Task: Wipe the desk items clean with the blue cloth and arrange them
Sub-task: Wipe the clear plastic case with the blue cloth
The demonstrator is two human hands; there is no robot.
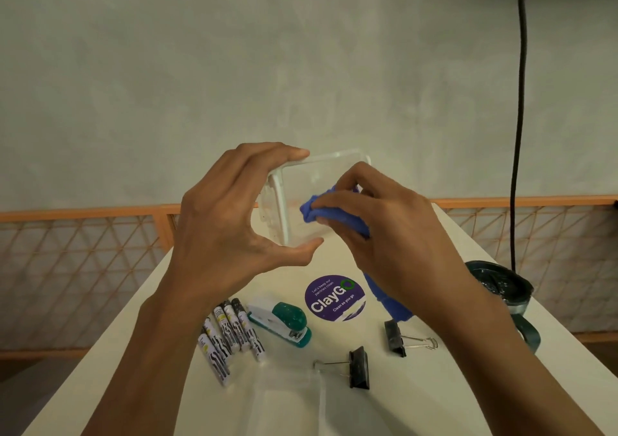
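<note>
Left hand (230, 221) spans clear box (314, 198) thumb-to-fingers, lifted above desk (334, 399), tilted so inside faces cloth. Right hand (384, 221) pinches bunched blue cloth (329, 213) against box, tail hanging. Markers (227, 332), stapler (284, 322), clips (359, 367) wait below.

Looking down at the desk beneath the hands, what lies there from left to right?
White markers with black patterns → green-and-white stapler → round purple ClayGo sticker → farther black binder clip with wire handles → dark round container.

Blue cloth (337, 216): bunched, pressing against clear plastic container (321, 181), tilting above desk (434, 389). Markers (230, 333), green stapler (282, 322), black binder clips (359, 367) are lying on desk.
</note>
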